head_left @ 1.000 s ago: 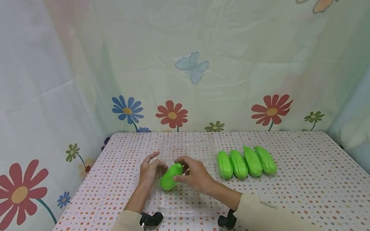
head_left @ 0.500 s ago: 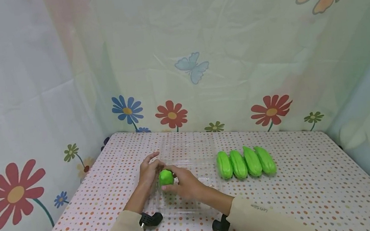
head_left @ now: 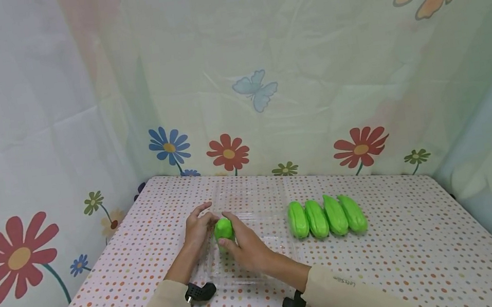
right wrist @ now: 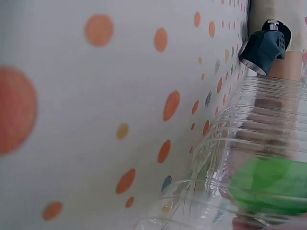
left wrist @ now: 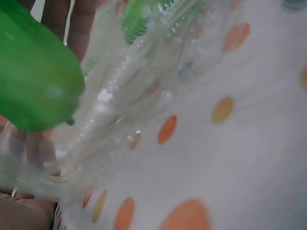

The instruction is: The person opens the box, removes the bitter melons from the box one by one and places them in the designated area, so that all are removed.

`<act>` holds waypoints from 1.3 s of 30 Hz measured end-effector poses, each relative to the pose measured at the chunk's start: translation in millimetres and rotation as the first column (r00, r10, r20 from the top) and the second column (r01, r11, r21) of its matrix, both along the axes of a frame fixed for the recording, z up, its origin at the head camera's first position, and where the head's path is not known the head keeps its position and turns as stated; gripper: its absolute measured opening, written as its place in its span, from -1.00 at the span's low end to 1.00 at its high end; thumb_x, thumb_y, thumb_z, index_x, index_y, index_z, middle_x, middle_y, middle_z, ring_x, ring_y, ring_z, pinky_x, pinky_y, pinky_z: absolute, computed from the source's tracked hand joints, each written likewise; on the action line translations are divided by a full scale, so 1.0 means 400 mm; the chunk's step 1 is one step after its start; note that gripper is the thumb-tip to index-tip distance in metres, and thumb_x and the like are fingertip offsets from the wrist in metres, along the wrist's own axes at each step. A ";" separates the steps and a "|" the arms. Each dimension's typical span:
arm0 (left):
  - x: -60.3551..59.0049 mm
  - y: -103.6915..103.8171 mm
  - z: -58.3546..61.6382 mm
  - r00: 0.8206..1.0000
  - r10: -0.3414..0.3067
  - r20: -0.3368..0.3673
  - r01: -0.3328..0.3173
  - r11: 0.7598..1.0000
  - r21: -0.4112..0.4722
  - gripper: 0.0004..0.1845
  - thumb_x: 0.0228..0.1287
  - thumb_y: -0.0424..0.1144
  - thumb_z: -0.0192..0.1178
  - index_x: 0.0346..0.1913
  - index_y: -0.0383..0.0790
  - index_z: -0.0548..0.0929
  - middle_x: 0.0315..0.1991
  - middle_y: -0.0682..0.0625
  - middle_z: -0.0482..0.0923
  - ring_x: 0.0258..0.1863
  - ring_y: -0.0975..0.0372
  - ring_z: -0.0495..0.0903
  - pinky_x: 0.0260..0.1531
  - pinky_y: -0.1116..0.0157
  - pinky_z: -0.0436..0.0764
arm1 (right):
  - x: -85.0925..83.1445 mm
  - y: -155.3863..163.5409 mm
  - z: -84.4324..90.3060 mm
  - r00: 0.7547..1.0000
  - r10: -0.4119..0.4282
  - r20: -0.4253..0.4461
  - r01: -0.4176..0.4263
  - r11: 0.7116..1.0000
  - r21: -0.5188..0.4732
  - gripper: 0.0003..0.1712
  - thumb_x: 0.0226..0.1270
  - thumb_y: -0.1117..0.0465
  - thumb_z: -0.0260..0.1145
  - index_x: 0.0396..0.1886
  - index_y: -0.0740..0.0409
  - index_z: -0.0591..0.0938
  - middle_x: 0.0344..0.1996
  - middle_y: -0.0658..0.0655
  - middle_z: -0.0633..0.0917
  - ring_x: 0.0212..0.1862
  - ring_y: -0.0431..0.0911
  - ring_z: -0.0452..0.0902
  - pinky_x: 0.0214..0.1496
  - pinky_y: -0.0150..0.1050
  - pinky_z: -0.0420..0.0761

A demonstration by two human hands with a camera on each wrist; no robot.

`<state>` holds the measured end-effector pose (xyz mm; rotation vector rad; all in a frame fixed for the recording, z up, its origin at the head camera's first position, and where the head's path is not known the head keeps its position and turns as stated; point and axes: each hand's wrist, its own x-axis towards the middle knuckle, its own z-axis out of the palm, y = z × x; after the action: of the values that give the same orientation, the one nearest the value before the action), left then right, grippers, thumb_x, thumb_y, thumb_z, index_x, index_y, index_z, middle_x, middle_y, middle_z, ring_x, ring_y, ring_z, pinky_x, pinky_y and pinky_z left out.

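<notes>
Here, small dark lettering runs along the right sleeve, too small to read; no other writing shows on the things.

The right hand grasps a green toy gourd between thumb and curled fingers, holding it end-on over the left part of a clear plastic tray that lies on the dotted tablecloth. The left hand rests at the tray's left edge, just beside the gourd; its fingers are loosely spread, thumb raised, and whether the fingertips touch the gourd or the tray wall cannot be told. In the left wrist view the gourd sits against the ribbed clear wall.

Four more green gourds lie side by side on the cloth, to the right of the tray, touching one another.
</notes>
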<state>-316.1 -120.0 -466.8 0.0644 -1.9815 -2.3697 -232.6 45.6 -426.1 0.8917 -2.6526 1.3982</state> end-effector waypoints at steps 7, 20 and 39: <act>-0.001 -0.001 0.000 1.000 0.016 -0.003 -0.016 0.999 -0.051 -0.39 0.22 -0.41 0.13 0.39 -0.31 0.45 -0.60 0.09 0.55 -0.46 0.26 0.57 -0.23 0.40 0.61 | -0.001 0.004 0.003 0.996 -0.034 -0.080 0.024 0.992 -0.127 -0.35 0.60 0.10 0.13 0.45 0.26 0.07 0.01 0.30 0.61 -0.09 0.00 0.64 -0.18 -0.28 0.66; -0.010 0.001 0.001 1.000 -0.023 -0.002 0.023 0.999 0.025 -0.42 0.27 -0.44 0.07 0.39 -0.30 0.42 -0.51 -0.01 0.66 -0.45 0.18 0.63 -0.25 0.32 0.66 | 0.004 0.022 0.020 0.963 -0.202 -0.177 0.168 0.967 -0.190 -0.38 0.62 0.01 0.09 0.56 -0.01 0.26 -0.11 0.16 0.65 -0.25 -0.14 0.58 -0.25 -0.28 0.64; -0.005 -0.001 -0.004 0.998 -0.042 -0.053 0.047 0.995 0.086 -0.42 0.27 -0.53 0.02 0.39 -0.48 0.34 -0.56 0.00 0.67 -0.57 0.23 0.67 -0.44 0.34 0.69 | -0.005 0.070 0.008 0.880 -0.318 -0.353 0.229 0.935 -0.271 -0.48 0.60 0.18 0.10 0.48 0.15 0.40 -0.13 0.17 0.63 -0.26 -0.12 0.50 -0.28 -0.27 0.62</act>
<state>-318.1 -120.3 -468.2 -0.0377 -1.8768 -2.4579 -234.5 73.4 -422.9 0.6541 -2.1715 1.2574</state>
